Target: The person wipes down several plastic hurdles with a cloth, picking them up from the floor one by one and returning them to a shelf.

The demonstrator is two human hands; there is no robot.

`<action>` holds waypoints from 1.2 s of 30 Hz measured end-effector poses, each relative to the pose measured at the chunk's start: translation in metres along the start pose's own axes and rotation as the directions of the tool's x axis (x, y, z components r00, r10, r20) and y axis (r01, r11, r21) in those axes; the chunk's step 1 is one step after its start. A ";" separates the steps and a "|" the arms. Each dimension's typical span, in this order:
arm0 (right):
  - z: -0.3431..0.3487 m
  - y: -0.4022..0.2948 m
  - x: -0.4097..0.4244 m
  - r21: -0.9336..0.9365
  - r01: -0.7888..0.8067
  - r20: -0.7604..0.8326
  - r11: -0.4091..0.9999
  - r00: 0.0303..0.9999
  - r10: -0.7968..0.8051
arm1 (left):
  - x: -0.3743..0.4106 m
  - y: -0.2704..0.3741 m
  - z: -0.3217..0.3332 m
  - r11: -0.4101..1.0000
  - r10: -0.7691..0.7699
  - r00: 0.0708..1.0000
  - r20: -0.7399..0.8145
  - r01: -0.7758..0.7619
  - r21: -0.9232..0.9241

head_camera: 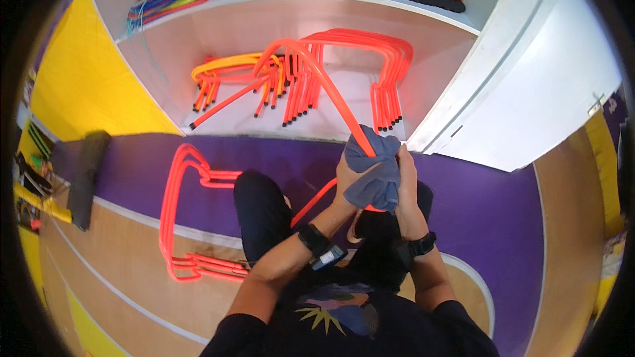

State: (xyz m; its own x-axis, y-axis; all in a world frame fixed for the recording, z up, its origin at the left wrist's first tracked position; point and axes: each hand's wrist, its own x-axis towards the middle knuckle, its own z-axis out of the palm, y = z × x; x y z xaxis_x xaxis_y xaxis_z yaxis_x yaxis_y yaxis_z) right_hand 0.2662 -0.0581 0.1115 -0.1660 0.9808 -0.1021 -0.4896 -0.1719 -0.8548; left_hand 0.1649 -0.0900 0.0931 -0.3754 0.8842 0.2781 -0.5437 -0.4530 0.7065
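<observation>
Both of my hands press a blue-grey cloth point(369, 178) around a bright orange plastic hurdle point(322, 77) with a tubular frame. My left hand point(349, 181) grips the cloth from the left side. On the other side, my right hand point(407, 173) holds it with the fingers up near the tube. The hurdle's bent bar rises from the cloth toward the cabinet, and one leg with a black end cap reaches to the lower left. Part of the hurdle is hidden under the cloth and hands.
A white cabinet shelf point(342, 126) holds a row of orange hurdles point(392, 69) and smaller orange and yellow hurdles point(223, 64). More orange hurdles point(171, 213) lie on the floor at left, near a dark roll point(89, 178). A white door point(526, 84) stands at right.
</observation>
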 end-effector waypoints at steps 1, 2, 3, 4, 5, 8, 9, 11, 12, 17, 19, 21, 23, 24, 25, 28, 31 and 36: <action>-0.005 -0.001 0.000 -0.227 0.104 0.039 0.968 0.994 -0.097 | -0.001 0.005 0.000 0.999 -0.036 0.999 -0.016 0.035 -0.039; -0.008 -0.003 0.002 -0.434 0.211 0.106 0.876 0.977 -0.182 | -0.004 0.007 -0.002 0.995 -0.071 0.997 -0.031 0.068 -0.079; -0.009 -0.009 0.004 -0.609 0.325 0.199 0.724 0.946 -0.257 | -0.005 0.005 -0.004 0.998 -0.058 0.997 -0.056 0.055 -0.038; -0.006 -0.011 0.011 -0.579 0.357 0.217 0.733 0.934 -0.283 | -0.003 0.004 -0.009 0.999 -0.037 0.996 -0.076 0.039 0.018; -0.002 -0.016 0.014 -0.598 0.355 0.296 0.718 0.931 -0.214 | 0.000 0.002 -0.011 0.997 -0.016 0.995 -0.097 0.024 0.075; 0.027 -0.034 0.009 -0.636 0.344 0.501 0.691 0.865 0.029 | -0.013 0.003 -0.004 0.946 0.037 0.994 -0.105 -0.001 0.324; 0.039 -0.038 0.004 -0.666 0.457 0.581 0.589 0.813 0.026 | -0.024 0.012 0.004 0.942 0.052 0.994 -0.095 -0.017 0.336; 0.058 -0.047 0.002 -0.720 0.561 0.682 0.409 0.680 0.267 | -0.048 -0.004 0.000 0.977 -0.002 0.997 -0.071 0.017 0.213; 0.052 -0.044 0.011 -0.840 0.435 0.532 0.324 0.775 0.340 | -0.054 0.005 0.002 0.946 -0.136 0.989 0.058 0.112 0.303; 0.060 -0.025 -0.007 -0.631 0.180 0.500 0.755 0.838 0.219 | -0.071 -0.013 -0.015 0.876 -0.173 0.980 0.095 0.109 0.471; 0.075 -0.031 -0.016 -0.556 0.135 0.518 0.820 0.828 0.214 | -0.072 -0.006 -0.020 0.839 -0.319 0.925 0.204 0.176 0.515; 0.078 -0.042 -0.023 -0.525 0.084 0.549 0.847 0.793 0.262 | -0.083 -0.020 -0.023 0.808 -0.175 0.938 0.299 -0.037 0.588; 0.074 -0.045 -0.026 -0.483 0.106 0.588 0.869 0.775 0.232 | -0.070 -0.024 -0.033 0.659 -0.272 0.856 0.440 -0.168 0.733; 0.067 -0.043 -0.025 -0.458 0.149 0.605 0.876 0.775 0.185 | -0.061 -0.030 -0.041 0.621 -0.342 0.808 0.480 -0.188 0.761; 0.064 -0.039 -0.025 -0.435 0.188 0.626 0.881 0.767 0.145 | -0.050 -0.042 -0.054 0.581 -0.409 0.761 0.503 -0.208 0.787; 0.059 -0.039 -0.027 -0.400 0.243 0.547 0.884 0.837 0.017 | -0.037 -0.048 -0.101 0.650 -0.252 0.828 0.501 -0.238 0.721; 0.056 -0.037 -0.024 -0.376 0.303 0.503 0.876 0.861 -0.082 | -0.029 -0.005 -0.128 0.885 -0.361 0.932 0.015 0.337 0.322; 0.039 0.002 -0.016 -0.439 0.379 0.475 0.815 0.868 -0.148 | 0.009 0.120 -0.080 0.691 -0.156 0.985 0.066 0.157 -0.705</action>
State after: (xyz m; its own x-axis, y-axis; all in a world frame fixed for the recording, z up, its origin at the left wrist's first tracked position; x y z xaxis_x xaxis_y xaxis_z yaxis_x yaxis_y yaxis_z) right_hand 0.2347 -0.0780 0.1311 -0.4781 0.8328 0.2792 -0.0858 0.2721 -0.9584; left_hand 0.0362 -0.1459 0.1282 -0.2353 0.9497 0.2067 -0.9642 -0.2548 0.0729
